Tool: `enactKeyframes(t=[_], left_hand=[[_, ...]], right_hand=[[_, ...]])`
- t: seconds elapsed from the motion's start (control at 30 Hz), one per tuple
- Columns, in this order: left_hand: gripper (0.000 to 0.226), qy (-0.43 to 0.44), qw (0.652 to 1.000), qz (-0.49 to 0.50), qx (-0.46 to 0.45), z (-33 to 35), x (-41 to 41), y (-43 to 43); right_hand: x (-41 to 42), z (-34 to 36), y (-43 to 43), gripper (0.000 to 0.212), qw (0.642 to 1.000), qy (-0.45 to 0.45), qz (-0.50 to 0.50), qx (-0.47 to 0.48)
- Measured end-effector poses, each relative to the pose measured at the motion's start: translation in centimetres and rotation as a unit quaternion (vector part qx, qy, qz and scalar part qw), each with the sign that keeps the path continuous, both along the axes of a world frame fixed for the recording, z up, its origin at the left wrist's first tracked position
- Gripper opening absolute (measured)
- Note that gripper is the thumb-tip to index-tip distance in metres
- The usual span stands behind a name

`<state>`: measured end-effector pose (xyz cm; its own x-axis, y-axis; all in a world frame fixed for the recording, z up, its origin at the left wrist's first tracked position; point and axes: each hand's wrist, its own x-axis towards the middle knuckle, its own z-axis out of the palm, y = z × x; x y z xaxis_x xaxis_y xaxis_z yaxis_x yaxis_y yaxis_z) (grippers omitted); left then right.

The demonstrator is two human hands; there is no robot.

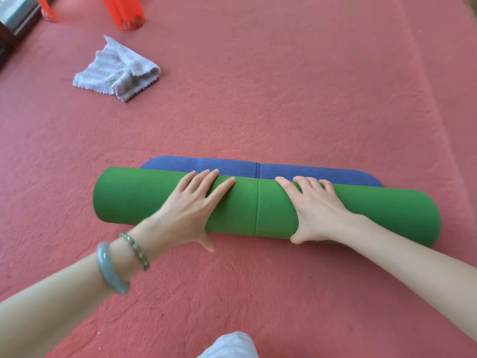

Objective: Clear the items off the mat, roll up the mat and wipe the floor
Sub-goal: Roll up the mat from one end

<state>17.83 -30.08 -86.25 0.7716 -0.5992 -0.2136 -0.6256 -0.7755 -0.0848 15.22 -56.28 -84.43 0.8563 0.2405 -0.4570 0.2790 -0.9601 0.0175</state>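
Pressing down on nearly rolled mat (245, 202) at frame centre with left hand (191, 210) and right hand (317, 210), fingers spread flat, nothing clasped. Noting cloth (116, 71) at upper left.

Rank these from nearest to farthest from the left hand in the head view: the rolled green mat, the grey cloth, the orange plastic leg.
1. rolled green mat: directly under the left hand, touching it.
2. grey cloth: on the floor, ahead and to the left.
3. orange plastic leg: farthest, at the top edge beyond the cloth.
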Motion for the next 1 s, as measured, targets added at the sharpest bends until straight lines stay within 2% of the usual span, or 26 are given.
enactKeyframes(t=[0.1, 0.2, 0.3, 0.47, 0.6, 0.73, 0.8, 0.93, 1.0], left_hand=[[0.155, -0.025, 0.999, 0.012, -0.022, -1.2, -1.0, -1.0], [0.144, -0.045, 0.998, 0.02, -0.038, -1.6, 0.1, -1.5], [0.133, -0.044, 0.998, 0.013, -0.042, -1.9, 1.2, -1.5], [0.128, -0.019, 1.0, 0.009, -0.019, -1.0, 3.1, -1.9], [0.127, -0.011, 1.0, 0.002, -0.016, -0.7, 3.9, -2.0], [0.13, -0.074, 0.996, -0.003, -0.048, -1.6, 2.3, -1.4], [0.133, -0.095, 0.994, 0.005, -0.045, -1.9, 1.8, -1.1], [0.135, -0.095, 0.994, 0.03, -0.043, -1.9, 2.9, -1.7], [0.134, -0.082, 0.996, 0.028, -0.034, -1.7, 3.6, -1.9]], right_hand=[[1.8, 0.3, -0.4, 0.129, 0.999, 0.036, 0.006, 0.003], [3.3, 0.8, -0.5, 0.132, 0.996, 0.084, -0.004, 0.008], [3.6, 1.0, -0.4, 0.135, 0.995, 0.094, -0.022, -0.001], [0.8, -0.2, -0.4, 0.13, 0.999, -0.017, -0.04, -0.009], [-0.5, -1.9, -0.4, 0.141, 0.991, -0.124, -0.031, -0.038], [1.2, -1.2, -0.7, 0.126, 0.997, -0.067, -0.02, -0.029], [2.7, -0.7, -1.1, 0.127, 0.999, -0.04, -0.02, -0.018], [5.1, 0.4, -1.2, 0.131, 0.999, 0.026, -0.034, 0.0], [5.2, 0.6, -1.2, 0.13, 0.999, 0.022, -0.034, -0.005]])
